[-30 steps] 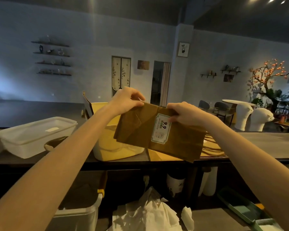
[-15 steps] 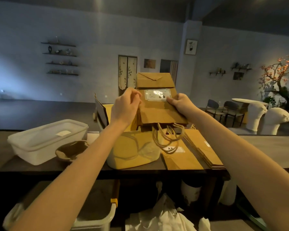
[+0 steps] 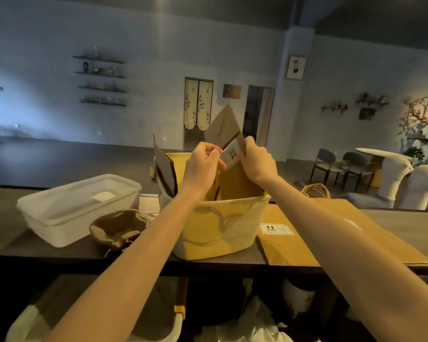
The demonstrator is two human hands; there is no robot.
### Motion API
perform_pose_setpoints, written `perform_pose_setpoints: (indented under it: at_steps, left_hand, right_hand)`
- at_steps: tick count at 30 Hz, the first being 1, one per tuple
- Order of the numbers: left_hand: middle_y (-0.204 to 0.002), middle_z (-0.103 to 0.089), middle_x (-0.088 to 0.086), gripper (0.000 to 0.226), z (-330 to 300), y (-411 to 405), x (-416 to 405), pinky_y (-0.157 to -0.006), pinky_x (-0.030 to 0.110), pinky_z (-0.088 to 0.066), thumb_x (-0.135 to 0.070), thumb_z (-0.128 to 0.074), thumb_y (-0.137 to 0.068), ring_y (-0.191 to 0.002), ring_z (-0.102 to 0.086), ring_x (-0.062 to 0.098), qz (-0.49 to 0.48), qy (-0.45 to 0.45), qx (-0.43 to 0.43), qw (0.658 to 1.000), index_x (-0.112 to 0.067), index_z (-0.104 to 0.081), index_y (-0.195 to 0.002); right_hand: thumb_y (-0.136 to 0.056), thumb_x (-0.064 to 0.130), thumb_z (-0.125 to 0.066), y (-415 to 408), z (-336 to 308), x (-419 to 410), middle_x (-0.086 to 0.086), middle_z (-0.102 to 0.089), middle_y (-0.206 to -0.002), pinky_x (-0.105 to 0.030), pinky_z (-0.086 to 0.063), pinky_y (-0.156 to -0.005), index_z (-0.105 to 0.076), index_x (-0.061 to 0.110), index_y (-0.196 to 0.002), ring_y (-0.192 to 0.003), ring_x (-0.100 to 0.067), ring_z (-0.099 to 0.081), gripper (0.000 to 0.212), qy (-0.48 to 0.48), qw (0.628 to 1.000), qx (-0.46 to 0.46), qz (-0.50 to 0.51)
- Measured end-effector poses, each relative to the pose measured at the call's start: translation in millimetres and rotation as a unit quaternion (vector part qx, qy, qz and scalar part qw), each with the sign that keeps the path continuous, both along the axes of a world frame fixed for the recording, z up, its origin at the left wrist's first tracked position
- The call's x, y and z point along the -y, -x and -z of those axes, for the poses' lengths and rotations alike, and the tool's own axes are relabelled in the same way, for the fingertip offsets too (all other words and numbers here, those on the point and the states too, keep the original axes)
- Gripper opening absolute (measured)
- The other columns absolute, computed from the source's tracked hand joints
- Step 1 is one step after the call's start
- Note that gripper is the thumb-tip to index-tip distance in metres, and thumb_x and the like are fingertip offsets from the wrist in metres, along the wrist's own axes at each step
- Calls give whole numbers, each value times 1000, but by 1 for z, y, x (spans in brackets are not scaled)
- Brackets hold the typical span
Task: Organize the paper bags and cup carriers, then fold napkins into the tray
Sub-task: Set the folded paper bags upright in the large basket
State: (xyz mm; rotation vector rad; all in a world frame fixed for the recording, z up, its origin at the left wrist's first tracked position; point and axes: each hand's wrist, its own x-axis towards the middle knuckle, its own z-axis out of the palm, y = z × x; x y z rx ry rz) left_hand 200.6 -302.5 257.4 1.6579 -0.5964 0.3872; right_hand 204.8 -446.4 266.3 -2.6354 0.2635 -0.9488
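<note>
A folded brown paper bag [image 3: 224, 127] with a white label stands upright, its lower part inside the yellow basket [image 3: 223, 230] on the counter. My left hand [image 3: 202, 166] pinches the bag's left edge near the label. My right hand [image 3: 256, 161] grips its right edge. More flat brown bags [image 3: 331, 240] lie stacked on the counter right of the basket, one showing a "9.9" label. A grey pulp cup carrier [image 3: 119, 227] sits left of the basket. Dark flat bags [image 3: 164, 169] lean in the basket's far left corner.
A lidded translucent plastic box [image 3: 77, 206] stands at the counter's left. Twine handles [image 3: 315, 190] poke up behind the bag stack. Below the counter are a white bin [image 3: 158, 324], crumpled white paper [image 3: 255, 327] and a white bucket [image 3: 297, 297]. Chairs and white figures stand far right.
The bag was tilted across my front, then turned upright above the basket. Both hands have now lowered it, bottom end first, into the basket.
</note>
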Motion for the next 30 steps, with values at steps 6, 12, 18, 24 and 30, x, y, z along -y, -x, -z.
perform_pose_setpoints:
  at_steps: [6, 12, 18, 24, 30]
  left_hand:
    - [-71, -56, -6, 16, 1, 0, 0, -47, 6, -42, -19, -37, -100, -60, -53, 8, 7, -14, -29, 999, -12, -52, -103]
    - [-72, -57, -4, 21, 2, -1, -2, -52, 13, -41, -19, -36, -100, -60, -52, 9, -1, -27, -46, 999, -10, -52, -109]
    - [-74, -57, -3, 22, 3, -1, -3, -51, 12, -39, -20, -36, -100, -60, -53, 9, 0, -37, -48, 998, -10, -53, -108]
    - [-72, -58, -1, 24, -4, 6, 2, -48, 8, -42, -17, -36, -100, -59, -52, 8, 23, -34, -49, 998, -6, -57, -104]
    - [-71, -59, 2, 26, 0, 42, 32, -50, 11, -44, -13, -38, -99, -60, -54, 7, 94, -11, -30, 995, -2, -61, -95]
  right_hand:
    - [-97, 22, -50, -10, 6, -22, -10, -59, -108, -30, -52, -79, -38, 7, -134, -93, -24, -63, 42, 172, 973, -149, 41]
    - [-94, 26, -55, -12, 6, -32, -6, -51, -108, -34, -44, -101, -45, 18, -132, -109, -23, -55, 39, 112, 942, -314, 40]
    - [-92, 35, -58, -10, 9, -29, -6, -53, -119, -32, -46, -99, -45, 18, -134, -110, -21, -53, 47, 150, 918, -363, 58]
    - [-94, 48, -47, 8, 1, -1, -7, -59, -95, -30, -53, -82, -62, 9, -111, -86, -19, -60, 46, 70, 970, -234, -4]
    - [-91, 30, -59, 64, 4, 39, -5, -60, -114, -31, -51, -82, -54, 13, -120, -95, -15, -56, 35, -13, 994, -108, -14]
